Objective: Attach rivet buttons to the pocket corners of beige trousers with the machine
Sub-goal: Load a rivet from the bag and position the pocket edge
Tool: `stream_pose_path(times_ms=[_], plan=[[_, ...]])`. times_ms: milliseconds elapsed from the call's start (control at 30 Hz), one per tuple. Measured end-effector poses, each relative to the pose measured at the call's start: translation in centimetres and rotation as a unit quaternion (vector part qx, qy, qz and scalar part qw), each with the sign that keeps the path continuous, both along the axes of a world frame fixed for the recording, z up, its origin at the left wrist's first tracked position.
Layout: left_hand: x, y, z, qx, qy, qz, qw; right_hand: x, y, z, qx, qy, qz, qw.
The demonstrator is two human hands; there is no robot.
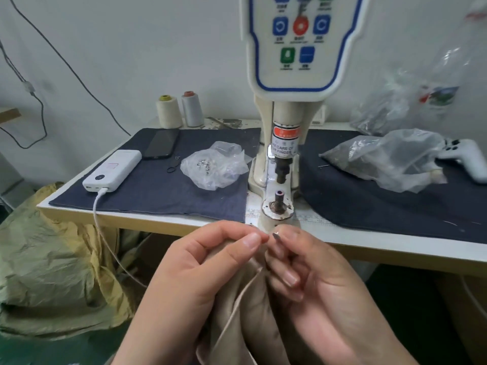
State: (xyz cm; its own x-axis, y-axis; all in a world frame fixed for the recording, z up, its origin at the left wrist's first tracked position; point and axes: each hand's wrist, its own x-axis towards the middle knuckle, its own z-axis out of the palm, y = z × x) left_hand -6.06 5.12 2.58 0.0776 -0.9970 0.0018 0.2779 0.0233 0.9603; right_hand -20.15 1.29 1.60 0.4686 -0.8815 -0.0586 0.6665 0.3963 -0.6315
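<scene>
Beige trousers [253, 306]: bunched below the counter [163, 223] edge, mostly hidden by my hands, lower part cut off. Left hand [200, 272]: grip pinching the fabric. Right hand [316, 280]: grip pinching a small rivet [276, 235], its form hard to make out. Machine [279, 180]: top cropped.

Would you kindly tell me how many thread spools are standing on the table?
2: a cream thread spool with a yellow top and, beside it on its right, a pale grey thread spool with a reddish top, both upright at the table's back edge. Others may be hidden behind the machine.
</scene>
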Motion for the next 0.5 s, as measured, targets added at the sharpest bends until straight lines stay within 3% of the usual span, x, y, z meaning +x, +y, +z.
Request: stream_pose_path(times_ms=[100,167,200,300,500], plan=[[-1.2,-0.6,-0.3,0.007,-0.015,0.000,1.000,-2.0,-0.6,-1.0,0.000,0.007,-0.027,1.000],[-1.4,-1.0,-0.6,0.016,-0.030,0.016,0.999,-3.5,-1.7,-1.6,-0.041,0.114,-0.098,0.988],[-1.4,-1.2,-0.8,0.020,-0.036,0.023,0.999,-4.2,-2.6,-2.0,-0.073,0.198,-0.144,0.967],[-1.3,-1.7,-1.2,0.031,-0.042,0.037,0.998,-5.4,-6.1,-3.6,-0.188,0.420,-0.254,0.851],[-0.9,-2.2,-2.0,0.043,-0.095,0.065,0.992,-3.7,-11.6,-4.9,-0.346,0.482,-0.259,0.762]])
